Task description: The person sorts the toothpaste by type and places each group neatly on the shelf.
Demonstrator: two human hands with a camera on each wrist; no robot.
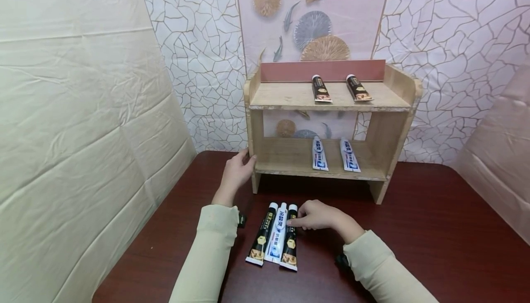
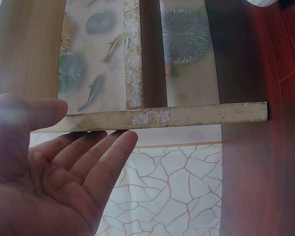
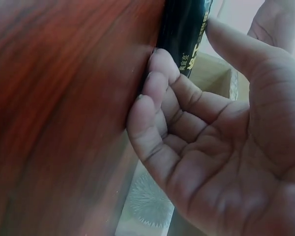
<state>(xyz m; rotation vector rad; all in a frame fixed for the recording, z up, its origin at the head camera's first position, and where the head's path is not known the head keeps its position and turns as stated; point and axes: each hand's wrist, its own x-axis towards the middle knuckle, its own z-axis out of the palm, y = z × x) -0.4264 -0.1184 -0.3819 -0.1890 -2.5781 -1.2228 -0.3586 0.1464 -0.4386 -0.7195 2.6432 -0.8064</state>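
Plainly pinching the rightmost black tube (image 1: 291, 241) on the desk (image 1: 165, 231) with right fingers (image 3: 156, 88), and holding the shelf (image 1: 257, 132) with left fingers (image 2: 110, 160). Probably light, squishy and slippery; best grabbed near the cap (image 1: 292, 207).

Right grip (image 1: 316, 215), fingers (image 3: 142, 115) curled

bright head view, hazy wrist views, sheen on tabletop (image 1: 314, 287)

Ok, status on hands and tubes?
Left hand holds left side of wooden shelf. Right hand grips rightmost black tube on table. White tube close alongside; no obstruction seen.
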